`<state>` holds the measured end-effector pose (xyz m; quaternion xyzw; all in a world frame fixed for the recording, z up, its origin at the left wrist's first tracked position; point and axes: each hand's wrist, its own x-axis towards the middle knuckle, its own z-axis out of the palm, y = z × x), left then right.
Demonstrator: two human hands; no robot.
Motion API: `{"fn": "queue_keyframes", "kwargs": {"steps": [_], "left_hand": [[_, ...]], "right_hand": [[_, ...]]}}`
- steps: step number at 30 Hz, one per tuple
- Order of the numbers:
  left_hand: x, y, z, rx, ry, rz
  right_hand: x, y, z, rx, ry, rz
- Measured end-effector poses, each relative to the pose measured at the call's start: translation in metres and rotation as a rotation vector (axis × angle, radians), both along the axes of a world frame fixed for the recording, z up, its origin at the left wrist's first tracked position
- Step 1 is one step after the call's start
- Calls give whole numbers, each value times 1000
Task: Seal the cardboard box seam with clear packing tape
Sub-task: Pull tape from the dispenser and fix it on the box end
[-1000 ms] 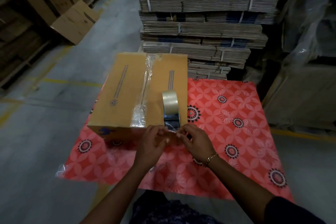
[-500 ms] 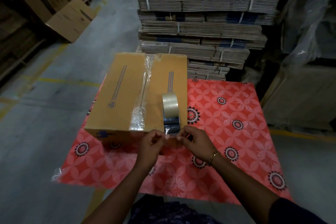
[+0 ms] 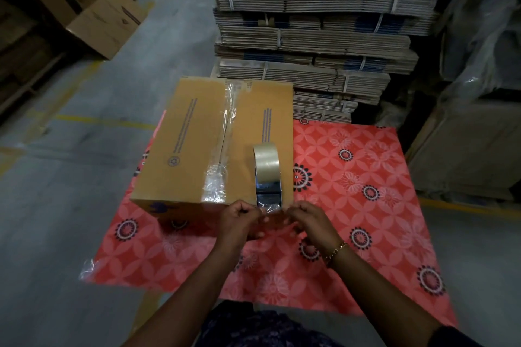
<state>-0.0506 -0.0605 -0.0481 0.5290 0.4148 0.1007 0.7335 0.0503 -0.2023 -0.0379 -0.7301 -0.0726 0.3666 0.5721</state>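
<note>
Cardboard box (image 3: 197,149): closed, lying on the left half of the bench, its near face at the hands.
Bench (image 3: 366,205): covered by a red flowered cloth; bundled flat cartons are stacked behind it.
Seam (image 3: 225,132): already covered end to end by a wrinkled clear strip, which looks like one pass laid.
Tape roll (image 3: 266,160): standing on edge on the box top, right of the seam, at the near edge.
Left hand (image 3: 239,222): fingers curled, pinching the free tape end.
Right hand (image 3: 310,222): likewise pinching it, just beside the left.
Remaining: apparently pulling and pressing down this next strip.
</note>
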Motion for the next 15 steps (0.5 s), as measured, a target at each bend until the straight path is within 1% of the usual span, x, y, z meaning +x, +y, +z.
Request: {"fn": "queue_keyframes", "kwargs": {"steps": [2,3,8,11,15], "left_hand": [[0,-1,1,3,11,5],[0,-2,2,5,16,6],[0,-2,2,-21,22,27],[-2,-3,4,16,88,43],[-3,-18,4,34,94,-59]], "right_hand": [[-9,6,-4,-58,83,76],[-12,11,-6,-65,105,74],[-16,25,-11,-40,11,10],[-15,25,-11,-43,14,-7],[-15,26,-9,-30,50,-9]]}}
